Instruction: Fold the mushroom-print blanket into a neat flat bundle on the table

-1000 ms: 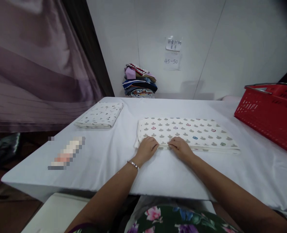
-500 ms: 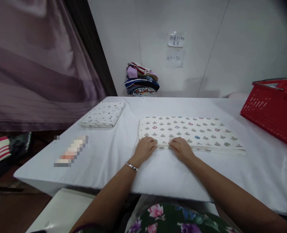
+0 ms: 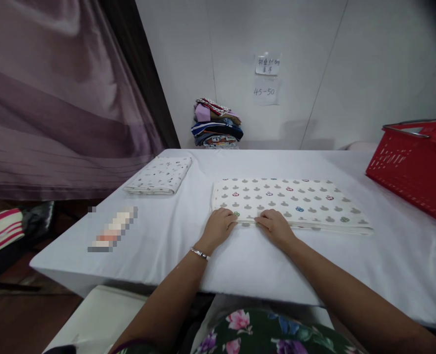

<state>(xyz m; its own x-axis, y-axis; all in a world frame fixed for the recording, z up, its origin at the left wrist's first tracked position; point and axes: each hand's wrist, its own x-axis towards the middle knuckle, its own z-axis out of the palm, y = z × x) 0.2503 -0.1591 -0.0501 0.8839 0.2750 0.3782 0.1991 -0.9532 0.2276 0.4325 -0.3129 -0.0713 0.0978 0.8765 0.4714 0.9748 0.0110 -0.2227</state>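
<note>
A cream cloth with a grey and coloured print (image 3: 295,201) lies folded into a long strip on the white table (image 3: 240,255). Both hands rest on its near edge, close to its left end. My left hand (image 3: 220,224), with a bracelet on the wrist, has its fingers curled onto the edge. My right hand (image 3: 273,224) sits beside it, fingers bent and pinching the same edge. The two hands are almost touching.
A smaller folded patterned cloth (image 3: 161,174) lies at the table's far left. A stack of folded clothes (image 3: 216,123) stands against the back wall under paper labels. A red plastic basket (image 3: 415,164) sits at the right. A purple curtain hangs on the left.
The hands stay on the cloth's near edge. Only the camera view has shifted slightly to the right.
</note>
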